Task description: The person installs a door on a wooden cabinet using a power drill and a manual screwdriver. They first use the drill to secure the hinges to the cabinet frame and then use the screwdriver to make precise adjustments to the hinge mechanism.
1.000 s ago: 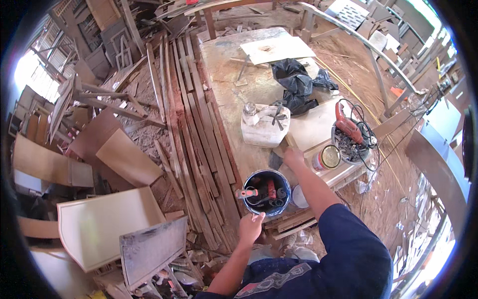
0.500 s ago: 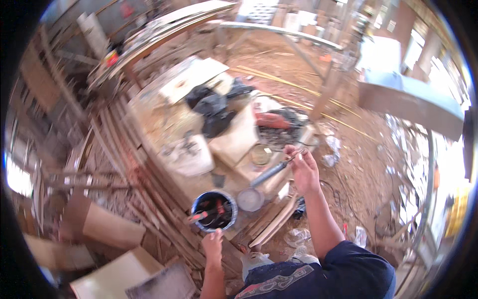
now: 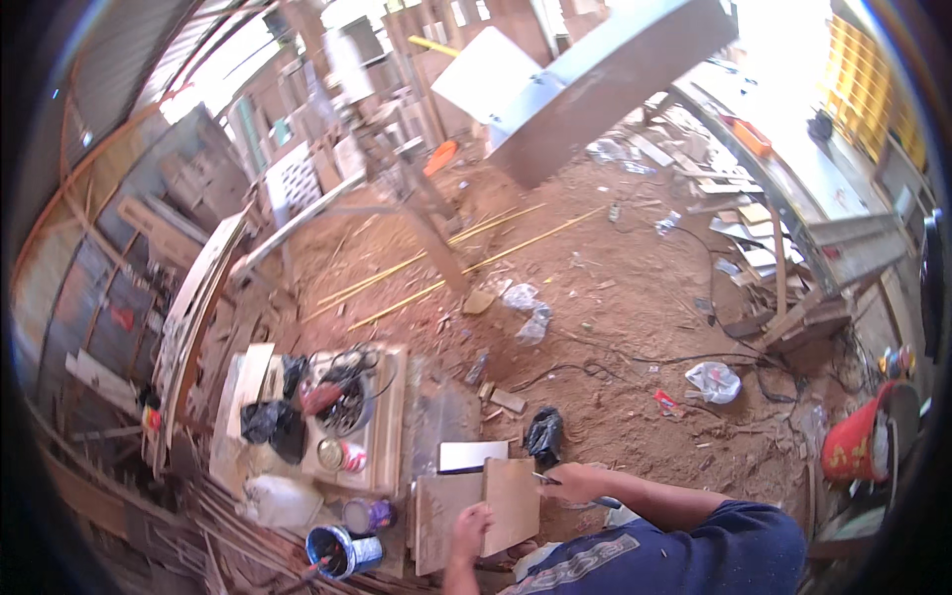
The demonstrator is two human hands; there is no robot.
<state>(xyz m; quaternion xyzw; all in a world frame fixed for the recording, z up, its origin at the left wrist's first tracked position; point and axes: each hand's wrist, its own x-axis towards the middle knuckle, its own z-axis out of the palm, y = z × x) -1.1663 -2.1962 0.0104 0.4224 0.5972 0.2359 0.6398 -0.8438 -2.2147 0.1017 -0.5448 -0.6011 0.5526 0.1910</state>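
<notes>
My right hand (image 3: 580, 483) is closed around a slim grey-handled tool (image 3: 547, 480). Its thin dark end shows past my fingers, and my hand hides most of the rest. Under it lies a light-brown wooden board (image 3: 512, 511), beside a second board (image 3: 441, 516). My left hand (image 3: 472, 526) hovers over the boards with its fingers curled; whether anything is in them is hidden. To the left of it stands a blue-and-white paint can (image 3: 354, 555) with dark contents and a handle in it. A purple-sided can (image 3: 367, 515) touches or nearly touches it.
A round tin (image 3: 331, 454) and a basin of odds and ends (image 3: 349, 407) rest on a low platform. Black plastic bags (image 3: 266, 422) lie beside them. Yellow strips (image 3: 476, 268) and cables (image 3: 635, 356) cross the dirt floor. A red bucket (image 3: 853, 446) stands at right.
My view has swung to the right, so the paint can sits farther left. My right hand has come down beside the boards with the tool; my left hand has moved away from the can.
</notes>
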